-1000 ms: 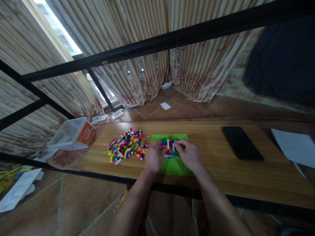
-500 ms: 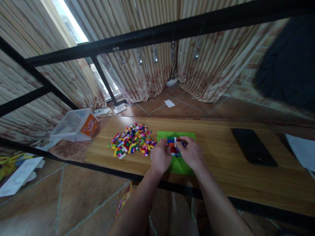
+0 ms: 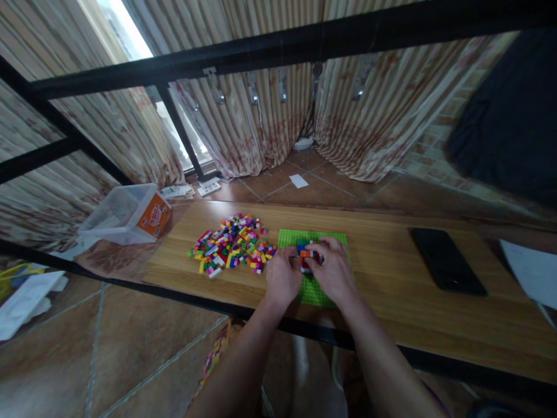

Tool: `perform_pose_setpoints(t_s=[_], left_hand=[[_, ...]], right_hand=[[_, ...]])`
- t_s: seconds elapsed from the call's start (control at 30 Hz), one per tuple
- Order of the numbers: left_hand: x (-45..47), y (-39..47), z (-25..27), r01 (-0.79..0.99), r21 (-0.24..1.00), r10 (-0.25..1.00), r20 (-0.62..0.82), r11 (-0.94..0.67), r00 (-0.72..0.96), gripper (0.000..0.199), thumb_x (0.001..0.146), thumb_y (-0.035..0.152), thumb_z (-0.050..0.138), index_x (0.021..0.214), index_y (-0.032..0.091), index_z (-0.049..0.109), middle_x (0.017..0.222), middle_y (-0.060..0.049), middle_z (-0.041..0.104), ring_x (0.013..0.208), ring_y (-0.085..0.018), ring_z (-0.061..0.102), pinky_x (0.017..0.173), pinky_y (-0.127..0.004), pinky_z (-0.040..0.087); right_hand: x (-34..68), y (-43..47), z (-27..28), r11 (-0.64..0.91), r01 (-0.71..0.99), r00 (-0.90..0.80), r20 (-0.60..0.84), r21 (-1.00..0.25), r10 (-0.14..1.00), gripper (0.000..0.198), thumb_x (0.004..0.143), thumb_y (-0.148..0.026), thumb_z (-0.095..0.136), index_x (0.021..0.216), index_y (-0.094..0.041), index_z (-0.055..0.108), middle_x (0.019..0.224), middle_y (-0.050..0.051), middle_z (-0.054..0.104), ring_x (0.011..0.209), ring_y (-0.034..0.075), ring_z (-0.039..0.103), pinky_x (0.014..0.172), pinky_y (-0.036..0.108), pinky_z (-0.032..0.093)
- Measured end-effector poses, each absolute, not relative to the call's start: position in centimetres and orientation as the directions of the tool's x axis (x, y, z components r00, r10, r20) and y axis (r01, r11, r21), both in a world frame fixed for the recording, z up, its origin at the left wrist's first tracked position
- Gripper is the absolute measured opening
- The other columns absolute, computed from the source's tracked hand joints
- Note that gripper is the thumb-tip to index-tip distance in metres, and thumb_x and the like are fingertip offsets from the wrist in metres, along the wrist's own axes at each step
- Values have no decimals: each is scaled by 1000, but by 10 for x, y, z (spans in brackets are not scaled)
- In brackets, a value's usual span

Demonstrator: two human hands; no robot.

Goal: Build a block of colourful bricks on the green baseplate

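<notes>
A green studded baseplate lies on the wooden table under both hands. On it is a small build of toy bricks in blue, orange, red, green and white. My left hand is closed at the build's left side, fingertips against the bricks. My right hand grips the build from the right, its thumb and fingers curled round it. The fingers hide part of the build. Left of the plate spreads a pile of loose coloured bricks.
A clear plastic tub with an orange label stands at the table's left end. A black phone-like slab lies to the right, with white paper beyond it. A dark metal rail crosses above the far side.
My right hand's fingers have shifted lower and closer round the build, and the white brick near its fingertips is no longer plainly visible. The view has tilted slightly.
</notes>
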State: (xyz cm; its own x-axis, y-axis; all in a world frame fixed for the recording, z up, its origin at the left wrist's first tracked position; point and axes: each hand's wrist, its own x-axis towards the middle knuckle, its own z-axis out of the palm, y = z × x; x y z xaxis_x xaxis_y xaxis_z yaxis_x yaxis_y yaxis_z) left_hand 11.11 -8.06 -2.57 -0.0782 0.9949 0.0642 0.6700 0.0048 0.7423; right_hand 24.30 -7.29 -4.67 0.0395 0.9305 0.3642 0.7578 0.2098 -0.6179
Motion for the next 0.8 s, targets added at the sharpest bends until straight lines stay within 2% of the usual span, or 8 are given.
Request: perform_pose_setpoints(t_s=[0.13, 0.23, 0.53, 0.7, 0.8], left_hand=[[111, -83, -26, 696, 718, 996, 62, -3, -59, 31, 83, 6, 50, 104, 17, 71, 103, -10, 72, 98, -22, 68, 91, -33, 51], [112, -84, -25, 699, 715, 998, 61, -20, -34, 32, 83, 5, 49, 104, 16, 71, 104, -11, 71, 97, -22, 68, 91, -34, 51], [111, -87, -21, 710, 704, 999, 40, -34, 8, 33, 83, 4, 48, 102, 19, 71, 99, -10, 71, 95, -22, 67, 88, -33, 50], [111, -88, -22, 701, 713, 1000, 29, -22, 1, 32, 86, 7, 49, 106, 18, 71, 103, -10, 71, 97, -22, 67, 89, -32, 50], [112, -86, -24, 716, 698, 999, 38, -15, -17, 28, 90, 13, 49, 104, 19, 72, 101, -10, 72, 94, -22, 68, 84, -31, 50]], right_hand=[[241, -73, -46, 241, 783, 12, 401, -573, 916, 16, 83, -24, 60, 88, -24, 75, 118, 11, 57, 114, 31, 52, 95, 48, 46], [241, -72, -47, 248, 788, 0, 403, -564, 915, 16, 84, -23, 58, 87, -24, 73, 119, 11, 57, 114, 31, 51, 95, 48, 46], [236, -70, -47, 225, 785, -14, 346, -577, 938, 15, 83, -21, 58, 91, -24, 70, 129, 9, 54, 123, 32, 47, 99, 51, 42], [235, -68, -47, 218, 763, 15, 354, -608, 935, 14, 82, -22, 59, 88, -24, 71, 125, 10, 56, 120, 32, 49, 99, 50, 42], [235, -67, -48, 213, 748, 33, 356, -629, 934, 14, 82, -24, 60, 86, -24, 73, 122, 10, 58, 118, 31, 51, 98, 50, 42]])
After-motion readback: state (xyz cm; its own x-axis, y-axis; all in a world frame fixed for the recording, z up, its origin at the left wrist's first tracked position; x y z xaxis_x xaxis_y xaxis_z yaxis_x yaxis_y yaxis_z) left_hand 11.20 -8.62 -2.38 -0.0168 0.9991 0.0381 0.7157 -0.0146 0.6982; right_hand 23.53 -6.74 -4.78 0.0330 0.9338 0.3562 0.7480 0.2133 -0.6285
